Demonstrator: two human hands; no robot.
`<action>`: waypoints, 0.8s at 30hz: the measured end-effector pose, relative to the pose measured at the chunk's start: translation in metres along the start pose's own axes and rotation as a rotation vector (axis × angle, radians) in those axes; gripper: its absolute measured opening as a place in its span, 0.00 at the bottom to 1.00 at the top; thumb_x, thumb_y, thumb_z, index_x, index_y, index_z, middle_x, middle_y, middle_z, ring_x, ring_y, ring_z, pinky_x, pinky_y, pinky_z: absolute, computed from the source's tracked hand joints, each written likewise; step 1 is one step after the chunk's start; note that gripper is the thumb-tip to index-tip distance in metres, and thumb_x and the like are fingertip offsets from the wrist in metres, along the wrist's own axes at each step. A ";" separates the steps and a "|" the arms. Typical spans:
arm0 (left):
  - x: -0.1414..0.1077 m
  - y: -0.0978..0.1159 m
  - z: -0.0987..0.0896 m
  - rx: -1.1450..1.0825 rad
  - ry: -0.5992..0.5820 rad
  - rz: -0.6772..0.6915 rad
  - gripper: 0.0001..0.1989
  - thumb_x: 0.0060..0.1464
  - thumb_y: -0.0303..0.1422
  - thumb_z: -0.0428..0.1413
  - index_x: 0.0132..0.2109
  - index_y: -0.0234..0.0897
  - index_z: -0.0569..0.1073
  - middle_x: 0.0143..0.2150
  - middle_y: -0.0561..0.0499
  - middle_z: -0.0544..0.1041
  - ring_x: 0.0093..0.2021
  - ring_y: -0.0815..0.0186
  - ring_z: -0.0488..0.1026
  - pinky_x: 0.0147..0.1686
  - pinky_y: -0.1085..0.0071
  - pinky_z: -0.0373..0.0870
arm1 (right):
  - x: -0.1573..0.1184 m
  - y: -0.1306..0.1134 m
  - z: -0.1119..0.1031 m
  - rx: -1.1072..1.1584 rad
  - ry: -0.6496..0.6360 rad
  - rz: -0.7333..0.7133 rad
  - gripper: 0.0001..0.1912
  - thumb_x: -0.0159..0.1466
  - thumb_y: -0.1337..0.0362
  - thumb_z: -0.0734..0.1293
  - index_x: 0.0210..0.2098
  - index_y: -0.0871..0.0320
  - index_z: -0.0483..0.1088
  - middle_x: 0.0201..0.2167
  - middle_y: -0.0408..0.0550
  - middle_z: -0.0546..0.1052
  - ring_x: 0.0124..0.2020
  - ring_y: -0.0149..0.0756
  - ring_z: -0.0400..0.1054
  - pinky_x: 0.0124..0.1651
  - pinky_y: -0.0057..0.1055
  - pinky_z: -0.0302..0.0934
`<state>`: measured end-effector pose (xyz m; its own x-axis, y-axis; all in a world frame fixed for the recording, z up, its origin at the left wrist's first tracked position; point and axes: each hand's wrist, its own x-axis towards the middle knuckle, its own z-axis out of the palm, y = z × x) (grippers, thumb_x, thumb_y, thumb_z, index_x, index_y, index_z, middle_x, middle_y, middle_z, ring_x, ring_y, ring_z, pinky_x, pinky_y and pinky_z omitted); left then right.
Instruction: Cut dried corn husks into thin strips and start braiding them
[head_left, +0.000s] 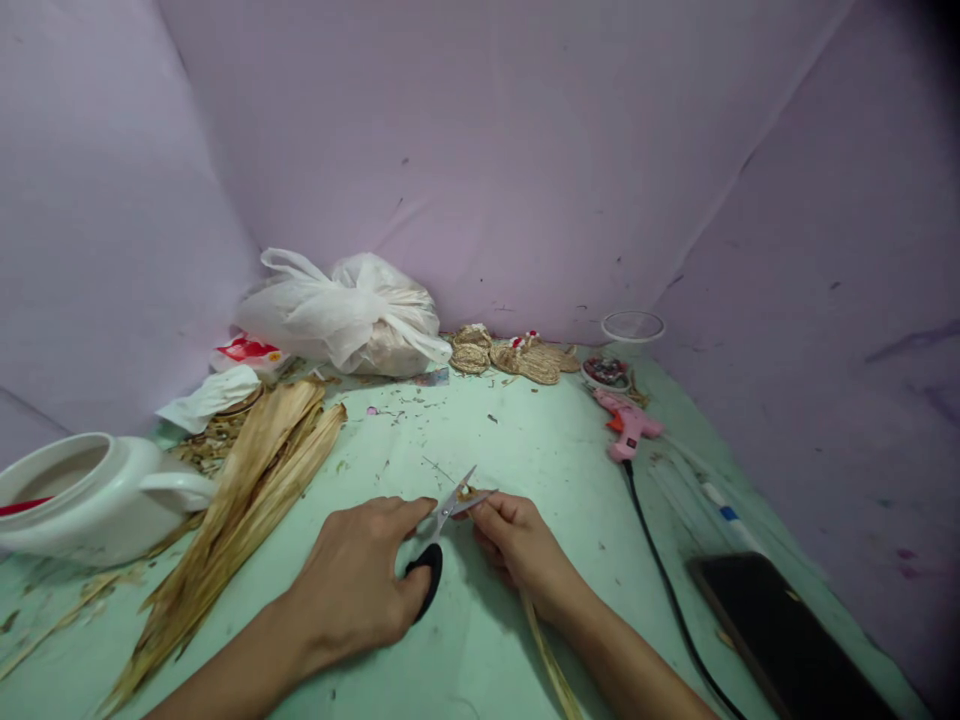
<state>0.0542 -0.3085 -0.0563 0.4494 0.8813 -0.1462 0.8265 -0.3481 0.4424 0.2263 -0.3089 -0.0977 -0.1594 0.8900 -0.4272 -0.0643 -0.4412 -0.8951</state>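
Observation:
Scissors point(444, 512) with black handles are held in my left hand point(364, 572), thumb in a loop and the blades spread apart. Between the blades is a small brown and white piece point(466, 492). My right hand point(525, 548) pinches that piece near the blade tips, its fingers closed. A pale dried leaf strip point(551, 655) hangs down from below my right hand toward the front edge of the picture. The lower fingers of my right hand are partly hidden.
Dried husks point(247, 510) and a white pot point(97, 500) lie left. Behind are a tied plastic bag point(360, 315) and woven slippers point(525, 360). On the right are a pink glue gun point(630, 425), its black cord point(660, 560) and a phone point(787, 630).

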 end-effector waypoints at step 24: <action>0.013 -0.017 -0.005 -0.852 -0.039 -0.320 0.19 0.35 0.31 0.53 0.39 0.30 0.73 0.17 0.57 0.66 0.17 0.73 0.58 0.17 0.76 0.49 | 0.004 0.007 0.000 0.000 -0.041 -0.035 0.17 0.55 0.50 0.64 0.24 0.59 0.67 0.11 0.31 0.48 0.12 0.20 0.36 0.16 0.25 0.29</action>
<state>0.0445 -0.2895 -0.0611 0.2655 0.8782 -0.3980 0.3904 0.2795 0.8772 0.2250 -0.3080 -0.1057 -0.1970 0.8994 -0.3902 -0.0705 -0.4099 -0.9094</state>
